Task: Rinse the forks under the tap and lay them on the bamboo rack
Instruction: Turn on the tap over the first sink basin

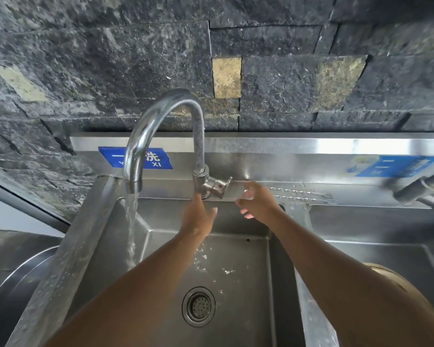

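Water runs from the curved steel tap (161,116) into the left basin of the steel sink (236,284). Two thin forks with twisted handles (303,194) lie side by side on the sink's back ledge, right of the tap lever (217,187). My right hand (257,202) hovers at the near ends of the forks with fingers curled and apart, holding nothing. My left hand (198,216) is open just below the tap base, empty and wet. No bamboo rack is in view.
A drain strainer (198,306) sits in the basin floor. A second basin (376,236) lies to the right, with another tap (419,189) at the far right edge. A round steel lid or pot (15,291) is at the left. Dark stone wall behind.
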A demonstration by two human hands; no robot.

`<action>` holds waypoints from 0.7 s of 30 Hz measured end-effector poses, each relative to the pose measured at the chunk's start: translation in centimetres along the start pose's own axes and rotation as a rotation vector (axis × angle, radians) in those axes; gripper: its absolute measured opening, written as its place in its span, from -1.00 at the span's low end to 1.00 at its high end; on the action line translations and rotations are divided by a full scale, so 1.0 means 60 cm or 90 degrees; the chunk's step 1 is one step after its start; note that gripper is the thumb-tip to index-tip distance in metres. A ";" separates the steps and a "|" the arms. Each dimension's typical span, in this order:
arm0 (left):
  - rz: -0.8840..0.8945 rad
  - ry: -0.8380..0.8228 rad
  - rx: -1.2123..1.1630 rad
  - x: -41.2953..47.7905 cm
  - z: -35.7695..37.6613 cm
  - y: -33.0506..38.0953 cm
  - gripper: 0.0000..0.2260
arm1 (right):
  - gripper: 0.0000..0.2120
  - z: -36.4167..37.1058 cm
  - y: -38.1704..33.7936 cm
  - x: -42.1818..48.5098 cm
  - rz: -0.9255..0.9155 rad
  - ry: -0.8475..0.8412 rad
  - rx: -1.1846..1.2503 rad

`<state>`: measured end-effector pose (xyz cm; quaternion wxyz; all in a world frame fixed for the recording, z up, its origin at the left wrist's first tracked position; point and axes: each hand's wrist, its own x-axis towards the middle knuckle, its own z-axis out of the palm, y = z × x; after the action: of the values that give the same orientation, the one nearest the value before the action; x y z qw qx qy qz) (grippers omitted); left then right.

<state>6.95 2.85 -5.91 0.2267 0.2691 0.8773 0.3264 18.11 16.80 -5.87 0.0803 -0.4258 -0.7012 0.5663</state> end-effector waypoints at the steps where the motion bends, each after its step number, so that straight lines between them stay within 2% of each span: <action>1: 0.001 -0.018 0.035 -0.008 0.009 0.000 -0.53 | -0.47 -0.012 0.007 -0.004 -0.010 0.014 -0.020; 4: 0.038 -0.062 0.075 -0.024 0.039 0.010 -0.50 | -0.50 -0.051 0.026 -0.011 -0.068 0.075 -0.166; 8: 0.109 -0.081 0.122 -0.021 0.082 0.027 -0.46 | -0.53 -0.100 0.053 -0.008 -0.078 0.104 -0.400; 13: 0.233 -0.080 0.287 -0.001 0.127 0.028 -0.30 | -0.66 -0.126 0.070 0.012 -0.101 0.111 -0.577; 17: 0.228 -0.086 0.393 0.005 0.148 0.016 -0.20 | -0.69 -0.130 0.076 0.031 -0.148 0.097 -0.696; 21: 0.238 -0.063 0.413 -0.005 0.154 0.002 -0.16 | -0.75 -0.131 0.082 0.048 -0.179 0.071 -0.743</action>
<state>12.50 6.89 -12.10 0.1081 0.4975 0.8590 0.0542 23.48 24.49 -8.49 -0.0559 -0.3317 -0.9404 0.0488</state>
